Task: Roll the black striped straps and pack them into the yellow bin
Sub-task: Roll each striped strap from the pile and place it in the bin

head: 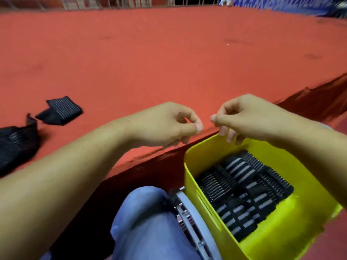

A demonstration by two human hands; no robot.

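My left hand (169, 126) and right hand (246, 117) hover with fingers curled, holding nothing. Rolled straps (242, 194) fill the yellow bin (195, 152) just below my right hand. 1 unrolled strap (60, 111) lies on the red table (150, 62), well left of both.

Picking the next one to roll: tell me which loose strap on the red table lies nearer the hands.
The folded striped strap, lying flat on its own to the right; the bigger heap sits at the picture's left edge.
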